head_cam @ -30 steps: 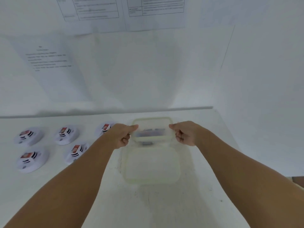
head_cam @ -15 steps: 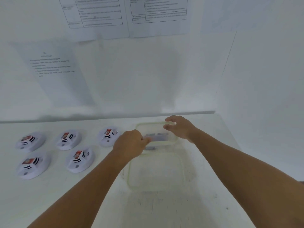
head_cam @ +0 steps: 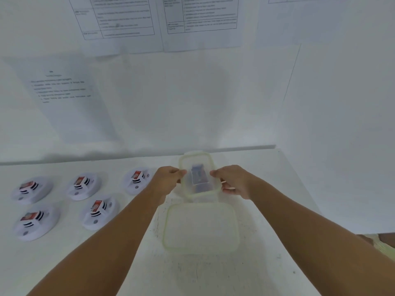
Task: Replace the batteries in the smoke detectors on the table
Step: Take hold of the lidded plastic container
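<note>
Several white round smoke detectors lie on the left of the white table [head_cam: 64,263], each with a red-labelled battery on top; the nearest to my hands is one [head_cam: 136,180] in the back row. I hold a small clear plastic box [head_cam: 199,155] with a pale green rim between both hands, its long side pointing away from me. Dark batteries [head_cam: 199,178] show through it. My left hand [head_cam: 168,178] pinches its left edge and my right hand [head_cam: 233,181] its right edge. Whether the box touches the table I cannot tell.
A larger clear plastic container [head_cam: 168,223] with a green rim lies on the table just in front of the small box. Printed sheets [head_cam: 64,88] hang on the white wall behind. The table's right edge runs close to my right forearm.
My hands let go of the small box, turned it, and now grip it again at both sides, with its long axis pointing away instead of across.
</note>
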A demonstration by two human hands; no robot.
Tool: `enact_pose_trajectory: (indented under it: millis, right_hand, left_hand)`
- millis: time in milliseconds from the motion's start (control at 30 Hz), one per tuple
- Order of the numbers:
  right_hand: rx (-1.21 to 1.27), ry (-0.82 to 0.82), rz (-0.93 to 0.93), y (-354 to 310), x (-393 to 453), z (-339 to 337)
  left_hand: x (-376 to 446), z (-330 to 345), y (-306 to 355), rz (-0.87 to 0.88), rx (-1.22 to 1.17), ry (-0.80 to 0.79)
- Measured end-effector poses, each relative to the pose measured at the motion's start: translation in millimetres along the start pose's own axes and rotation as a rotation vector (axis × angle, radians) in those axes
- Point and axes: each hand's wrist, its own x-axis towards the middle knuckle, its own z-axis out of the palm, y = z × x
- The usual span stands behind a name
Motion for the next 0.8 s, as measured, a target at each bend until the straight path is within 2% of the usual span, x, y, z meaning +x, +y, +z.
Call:
enact_pose_trajectory:
  millis: [133, 233, 367, 600, 700, 800]
  right_hand:
    - [0.151, -0.013, 0.067, 2.7, 3.3, 6.2]
    - [0.276, -0.024, 0.13, 7.3, 1.5, 4.6]
    - [0.363, -0.058, 0.212, 5.5, 3.6, 2.2]
    - [0.471, -0.081, 0.324, 0.8, 10.5, 6.3]
    - [0.499, -0.089, 0.339, 1.6, 11.1, 7.9]
    - [0.51, -0.079, 0.325, 3.2, 11.7, 7.9]
  left_hand:
    - [13.8, 0.6, -0.3, -0.063, -0.068, 0.023]
    - [19.2, 0.9, 0.2, -0.181, -0.115, 0.033]
    - [23.3, -2.8, -1.5, -0.317, -0.285, -0.064]
    - [34.0, -7.3, -9.0, -0.445, -0.471, -0.187]
    - [37.8, -6.6, -9.1, -0.456, -0.511, -0.129]
    - [40.8, -7.0, -4.2, -0.371, -0.359, -0.034]
